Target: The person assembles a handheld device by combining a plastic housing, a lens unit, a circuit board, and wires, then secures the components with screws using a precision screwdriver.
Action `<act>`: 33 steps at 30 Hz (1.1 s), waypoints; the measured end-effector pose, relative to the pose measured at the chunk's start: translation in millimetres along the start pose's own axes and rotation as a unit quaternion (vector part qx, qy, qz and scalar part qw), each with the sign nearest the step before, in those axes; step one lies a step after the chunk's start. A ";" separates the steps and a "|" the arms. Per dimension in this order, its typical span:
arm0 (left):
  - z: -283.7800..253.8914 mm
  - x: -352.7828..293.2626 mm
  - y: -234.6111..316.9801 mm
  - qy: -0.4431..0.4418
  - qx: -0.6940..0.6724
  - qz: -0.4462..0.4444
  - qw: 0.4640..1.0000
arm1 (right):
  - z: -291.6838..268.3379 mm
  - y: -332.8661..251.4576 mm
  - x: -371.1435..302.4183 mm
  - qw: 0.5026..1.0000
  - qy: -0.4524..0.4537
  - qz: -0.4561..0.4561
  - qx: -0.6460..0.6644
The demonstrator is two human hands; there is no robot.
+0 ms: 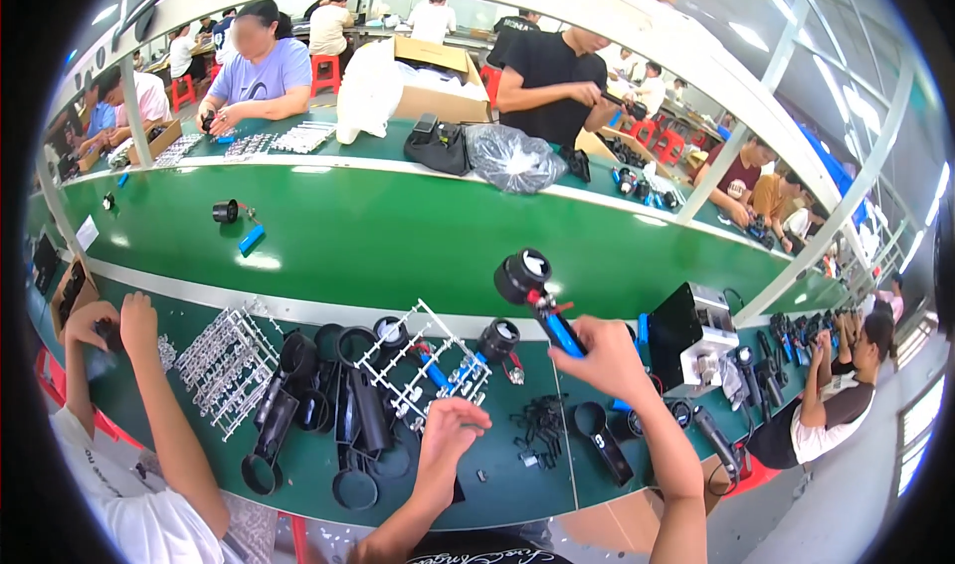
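Head view is showing a small assembly [537, 295] being lifted above the green bench [398, 236]: a black round head with a pale lens face at the top, a thin stem with red bits below it, and a blue grip at the bottom. The right hand [609, 363] is closing around that blue grip, holding the piece tilted so the round head is pointing up and to the left, well clear of the bench top.

The left hand [450, 430] is curling downward near the bench edge, fingertips drawn together; whether it is pinching anything I cannot tell. Just beside it a heap of small black clips [537, 430] is lying on the dark green mat [497, 494], and a white plastic parts frame [418, 355] with blue pieces is lying just above the hand.

Further left, black rings and tubes [328, 395] are lying in a cluster, next to more pale parts frames [224, 360]. A second assembled black head [497, 340] is resting on the mat under the raised piece. To the right a black and grey box-shaped machine [691, 335] is standing. A neighbouring person's arm [164, 405] is reaching in on the far left.
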State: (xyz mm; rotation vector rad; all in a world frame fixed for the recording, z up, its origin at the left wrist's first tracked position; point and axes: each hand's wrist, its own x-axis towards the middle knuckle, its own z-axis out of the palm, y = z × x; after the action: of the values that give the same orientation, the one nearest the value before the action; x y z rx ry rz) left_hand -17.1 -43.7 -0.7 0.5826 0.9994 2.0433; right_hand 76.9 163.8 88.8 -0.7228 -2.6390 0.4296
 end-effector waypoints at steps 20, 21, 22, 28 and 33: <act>-8.8 1.1 -5.1 -0.042 -0.021 -0.077 0.996 | 121.6 141.8 147.0 0.962 0.009 0.190 -0.199; -6.7 1.7 -4.8 -0.034 -0.011 -0.065 0.997 | 110.9 139.7 141.0 0.965 0.039 0.167 -0.200; -4.2 2.5 -4.6 -0.027 -0.001 -0.053 0.998 | 96.3 140.4 133.1 0.972 0.088 0.109 -0.188; 0.2 -0.6 -3.7 0.047 0.097 0.061 0.992 | -19.7 108.6 38.5 0.998 0.007 0.056 -0.014; 2.9 -22.5 46.0 -0.093 0.139 0.216 0.962 | 12.6 118.8 -34.9 0.985 -0.053 0.063 -0.154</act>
State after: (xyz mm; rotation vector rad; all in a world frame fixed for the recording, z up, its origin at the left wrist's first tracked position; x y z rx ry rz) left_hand -22.0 -78.5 36.7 1.2094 1.1260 2.1751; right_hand 149.8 240.4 23.1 -0.9904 -2.8027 0.0925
